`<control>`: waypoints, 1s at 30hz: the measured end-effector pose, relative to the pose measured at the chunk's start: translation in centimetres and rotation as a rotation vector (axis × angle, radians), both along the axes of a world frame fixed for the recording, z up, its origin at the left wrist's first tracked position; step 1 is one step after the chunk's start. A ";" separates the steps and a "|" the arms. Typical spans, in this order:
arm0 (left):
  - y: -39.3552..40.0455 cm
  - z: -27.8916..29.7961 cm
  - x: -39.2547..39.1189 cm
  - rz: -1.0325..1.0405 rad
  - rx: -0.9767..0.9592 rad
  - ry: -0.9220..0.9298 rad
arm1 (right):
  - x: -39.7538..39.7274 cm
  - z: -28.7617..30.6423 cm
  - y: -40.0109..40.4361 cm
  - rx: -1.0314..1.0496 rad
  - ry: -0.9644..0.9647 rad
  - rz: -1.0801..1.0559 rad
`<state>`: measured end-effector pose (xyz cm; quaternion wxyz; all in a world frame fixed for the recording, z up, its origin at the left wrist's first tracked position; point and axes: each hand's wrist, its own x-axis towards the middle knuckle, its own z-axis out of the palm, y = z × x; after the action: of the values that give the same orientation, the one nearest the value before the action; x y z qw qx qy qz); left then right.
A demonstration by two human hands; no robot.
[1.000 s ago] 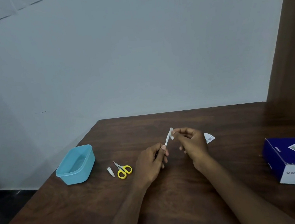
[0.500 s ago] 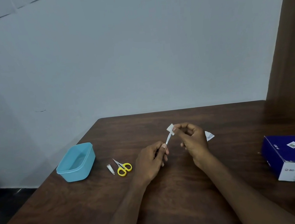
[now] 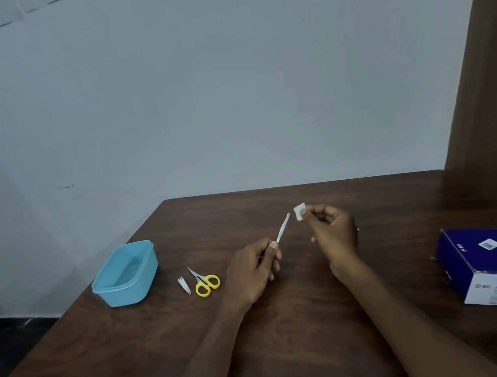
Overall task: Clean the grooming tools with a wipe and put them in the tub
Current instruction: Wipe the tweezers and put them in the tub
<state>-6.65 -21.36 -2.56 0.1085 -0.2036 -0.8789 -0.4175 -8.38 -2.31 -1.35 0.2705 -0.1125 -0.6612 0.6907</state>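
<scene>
So the left hand [image 3: 257,263] is pinching the bottom end of a thin metal grooming tool [image 3: 283,227], probably tweezers or a file, too small to say. It's angled up and away, tip pointed at the right hand [image 3: 333,234], which pinches a small white wipe [image 3: 299,212] between thumb and fingertip. Wipe and tool tip are just apart, not touching. Holding the tool by its tail makes sense to me since it leaves the whole shaft bare for the wipe to run along.

The blue tub [image 3: 125,275] sits open near the left edge of the counter [image 3: 289,338], with the nail clipper [image 3: 184,286] and yellow scissors [image 3: 206,281] lying between it and the left hand, near each other but apart. My guess is they're waiting their turn. Nothing I can see inside the tub.

Room-wise, the path from the left hand to the tub goes right over those two, so lift, don't slide. The blue swab box [image 3: 491,266] is well off to the right, near that edge
</scene>
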 end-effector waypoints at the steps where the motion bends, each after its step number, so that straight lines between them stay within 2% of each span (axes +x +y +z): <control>1: 0.0 0.0 0.0 -0.001 0.003 0.000 | 0.2 0.0 -0.3 0.029 -0.044 0.102; 4: 0.0 0.1 -0.2 0.021 0.054 0.008 | 0.9 0.4 -1.6 0.033 -0.134 0.412; 9: 0.0 -0.1 -0.3 0.045 0.105 0.003 | 1.2 0.5 -1.5 0.082 -0.206 0.474; 12: -0.1 -0.2 -0.5 0.043 0.094 -0.003 | 1.0 0.6 -1.3 0.018 -0.196 0.441; 16: -0.1 -0.2 -0.4 0.039 0.029 -0.007 | 0.5 0.9 -1.0 -0.212 -0.130 0.331; 17: 0.0 -0.2 -0.4 0.039 0.022 -0.008 | 0.5 0.8 -0.9 -0.190 -0.132 0.324; 21: 0.0 -0.4 -0.7 0.061 0.083 0.020 | 1.0 0.5 -1.5 0.110 -0.220 0.430; 25: 0.0 -0.6 -0.9 0.115 0.082 0.064 | 1.0 0.6 -1.6 0.002 -0.206 0.355; 27: 0.1 -0.6 -0.9 0.143 -0.021 0.084 | 0.8 0.6 -1.3 -0.088 -0.187 0.302; 30: 0.4 -0.7 -0.8 0.166 -0.140 0.097 | 0.7 0.4 -1.5 -0.042 -0.182 0.265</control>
<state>-7.49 -20.95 -3.28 0.1708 -0.1570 -0.9134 -0.3345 -7.66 -3.84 -0.94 0.1136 -0.0919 -0.6776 0.7208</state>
